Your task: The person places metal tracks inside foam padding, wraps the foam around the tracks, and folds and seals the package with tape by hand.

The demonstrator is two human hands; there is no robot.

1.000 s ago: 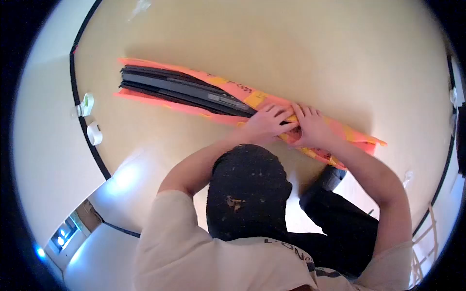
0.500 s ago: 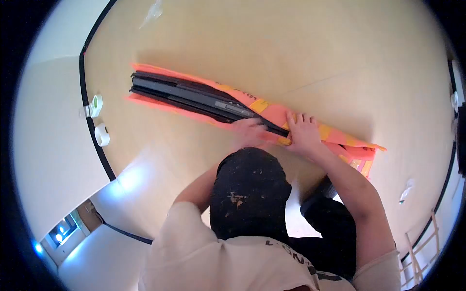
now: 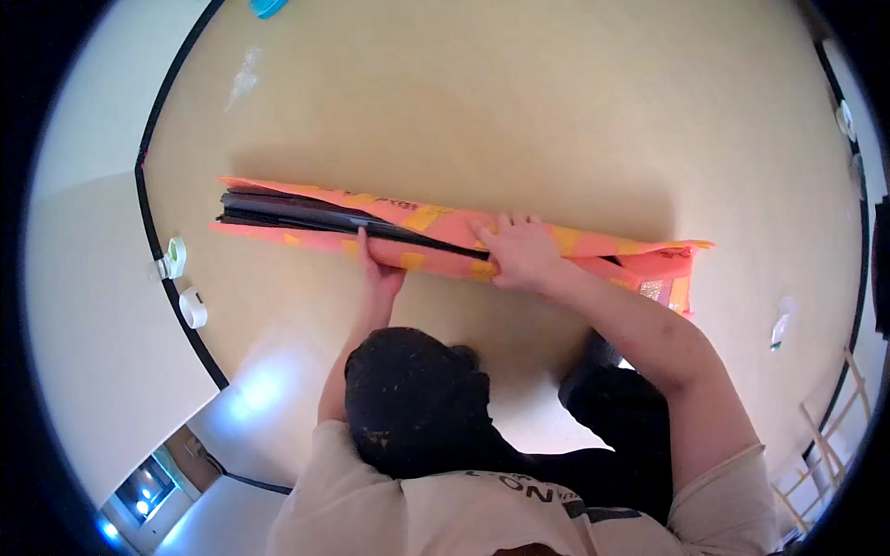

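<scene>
A long bundle of dark, rail-like strips (image 3: 297,209) lies on the floor, partly enclosed in a pink wrap (image 3: 454,227) with yellow tape patches. The wrap gapes at the left end, where the dark strips show, and its edges come together toward the right. My left hand (image 3: 380,273) grips the near edge of the wrap, thumb up against the dark strips, the other fingers largely hidden underneath. Further right, my right hand (image 3: 521,248) clasps the wrap from above where its edges meet, fingers bent over the far side.
White tape rolls (image 3: 193,308) sit by the black strip along the left wall. Clear plastic scraps (image 3: 243,79) lie on the tan floor (image 3: 556,102). A blue object (image 3: 267,7) shows at the top edge. Wooden slats (image 3: 820,435) stand at the lower right.
My left hand has slid left along the wrap's near edge. The wrap now covers more of the dark strips, and the bundle lies more level in view. My right hand also sits further left.
</scene>
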